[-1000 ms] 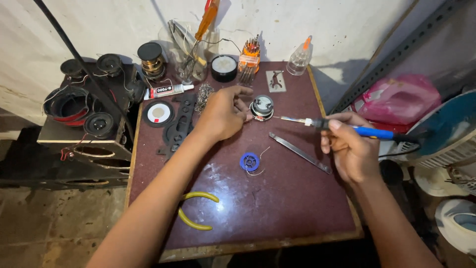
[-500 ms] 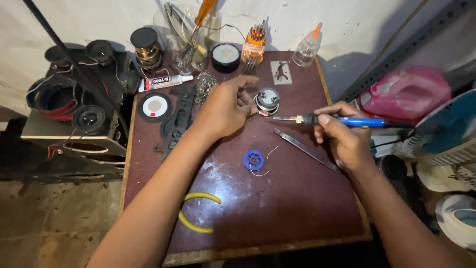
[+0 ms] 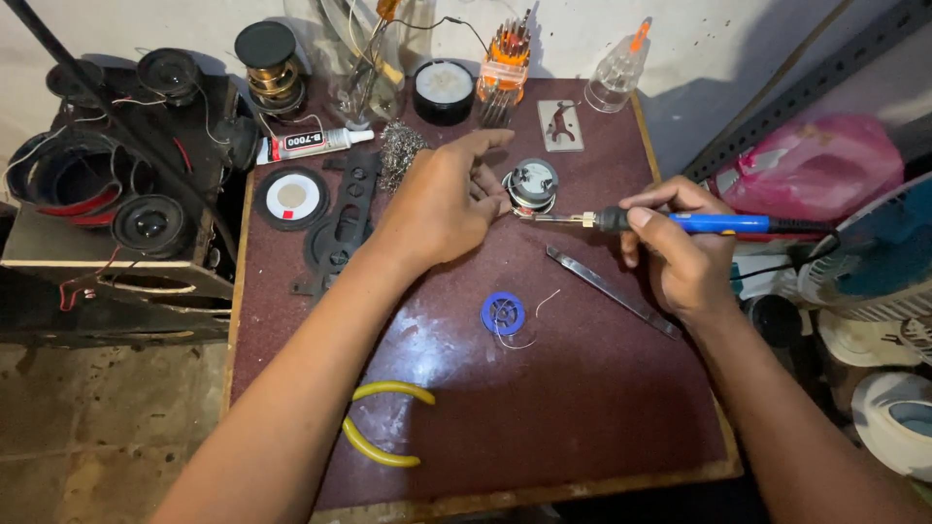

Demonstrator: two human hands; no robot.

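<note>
My right hand (image 3: 680,254) grips a blue-handled soldering iron (image 3: 718,223), its metal tip pointing left at a small round silver speaker part (image 3: 534,182) on the dark red table (image 3: 582,408). Just left of that part, my left hand (image 3: 442,204) hovers with the index finger stretched out and the other fingers curled beside it; whether it pinches a wire is unclear. A blue spool of solder wire (image 3: 503,313) lies in the middle of the table below both hands.
Metal tweezers (image 3: 612,291) lie right of centre, yellow-handled pliers (image 3: 383,427) near the front. At the back stand a glue tube (image 3: 316,145), steel wool (image 3: 400,150), a screwdriver set (image 3: 507,53), a clear bottle (image 3: 616,73). Speakers (image 3: 146,223) sit left, a pink bag (image 3: 815,165) right.
The soldering iron's tip has moved left, closer to the round speaker part. My left hand stays beside that part. The view has shifted slightly.
</note>
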